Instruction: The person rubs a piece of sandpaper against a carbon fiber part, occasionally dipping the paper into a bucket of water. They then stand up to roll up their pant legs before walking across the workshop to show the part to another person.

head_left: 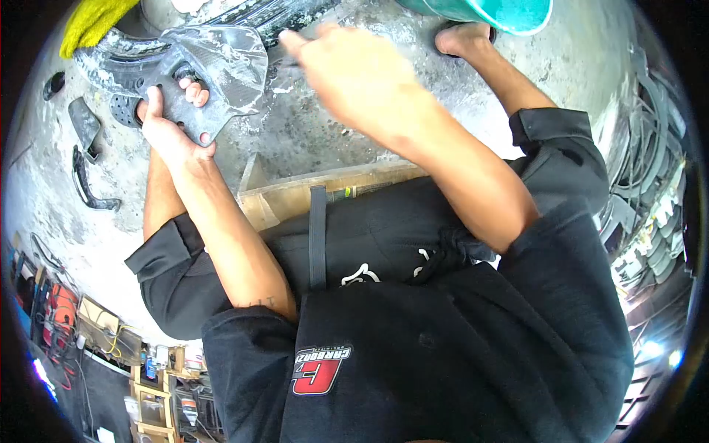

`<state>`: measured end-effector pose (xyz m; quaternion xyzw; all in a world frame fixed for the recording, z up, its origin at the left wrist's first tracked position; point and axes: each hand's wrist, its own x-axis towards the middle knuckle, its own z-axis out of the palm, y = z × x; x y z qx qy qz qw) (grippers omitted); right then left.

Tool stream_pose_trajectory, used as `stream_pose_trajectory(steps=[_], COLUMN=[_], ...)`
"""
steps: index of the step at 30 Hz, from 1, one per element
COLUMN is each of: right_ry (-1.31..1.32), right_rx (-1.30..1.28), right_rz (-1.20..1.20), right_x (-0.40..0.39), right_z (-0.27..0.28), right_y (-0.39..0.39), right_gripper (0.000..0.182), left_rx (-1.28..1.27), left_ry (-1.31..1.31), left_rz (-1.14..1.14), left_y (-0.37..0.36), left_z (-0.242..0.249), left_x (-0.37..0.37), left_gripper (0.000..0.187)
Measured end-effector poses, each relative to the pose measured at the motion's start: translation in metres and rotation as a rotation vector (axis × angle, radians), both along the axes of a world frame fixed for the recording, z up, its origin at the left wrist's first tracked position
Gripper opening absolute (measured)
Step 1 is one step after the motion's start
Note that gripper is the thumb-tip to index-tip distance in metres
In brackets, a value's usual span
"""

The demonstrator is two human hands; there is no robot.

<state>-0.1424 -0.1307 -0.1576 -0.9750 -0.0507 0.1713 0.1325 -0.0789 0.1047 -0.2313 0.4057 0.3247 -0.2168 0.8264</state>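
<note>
A grey, carbon-like shaped part (225, 70) with holes and whitish smears is held up at the upper left. My left hand (173, 122) grips its lower left edge, with fingertips showing through a hole in the part. Just right of the part is my right hand (347, 70), raised and blurred, with a finger stretched toward the part's right edge. Its other fingers are smeared by motion, and whether it holds anything is unclear. Behind the part lies a dark curved piece (118, 66) with whitish residue.
A yellow cloth (96, 26) hangs at the top left. The teal basin (509, 15) stands at the top right. Black curved pieces (85, 177) lie on the floor at left. A wooden plank (288, 203) is before my lap. Stacked parts (650, 162) line the right side.
</note>
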Motion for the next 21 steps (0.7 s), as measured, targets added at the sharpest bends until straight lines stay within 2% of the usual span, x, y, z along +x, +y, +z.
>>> stream_pose_trajectory(steps=[1,2,4,5,6,7,11,16,18,20,21], right_ry=[-0.071,-0.063,-0.171,-0.166,-0.167,-0.168,-0.148,-0.141,-0.266,-0.201,-0.146], right_rx=[0.066,0.066,0.322,0.318,0.417,0.515,0.609,0.392,0.375,0.414,0.442], right_rz=[-0.075,-0.067,-0.154,-0.149,-0.178,-0.204,-0.252,-0.183,-0.174,-0.160,-0.157], right_x=[-0.002,-0.005,-0.010,-0.011,-0.013,-0.017,-0.040,-0.034,-0.023,-0.040,-0.048], right_z=[0.010,0.013,0.017,0.013,0.004,-0.005,-0.025,-0.034,-0.047,-0.035,-0.036], right_y=[-0.008,-0.011,-0.015,-0.010,-0.001,0.007,0.030,0.041,0.045,0.035,0.029], right_gripper=[0.031,0.031,0.027,0.027,0.029,0.031,0.036,0.040,0.045,0.045,0.046], left_rx=[-0.002,-0.001,-0.004,-0.025,-0.048,-0.219,-0.117,-0.204,-0.018,-0.341,-0.336], left_ry=[0.004,0.008,0.020,0.027,0.034,-0.049,-0.015,-0.018,-0.018,-0.002,0.028], left_rz=[0.012,-0.005,-0.023,-0.020,-0.017,-0.031,0.019,-0.054,0.065,-0.104,-0.037], left_y=[0.000,0.000,-0.001,-0.001,0.000,0.008,0.002,0.003,-0.012,0.019,0.011], left_z=[0.000,0.002,0.004,0.004,0.003,-0.002,0.003,0.000,0.012,-0.009,-0.001], left_x=[0.000,0.000,0.000,0.001,0.000,-0.003,-0.004,-0.007,-0.006,-0.007,-0.004], left_gripper=[0.041,0.041,0.040,0.040,0.039,0.032,0.033,0.036,0.038,0.029,0.028])
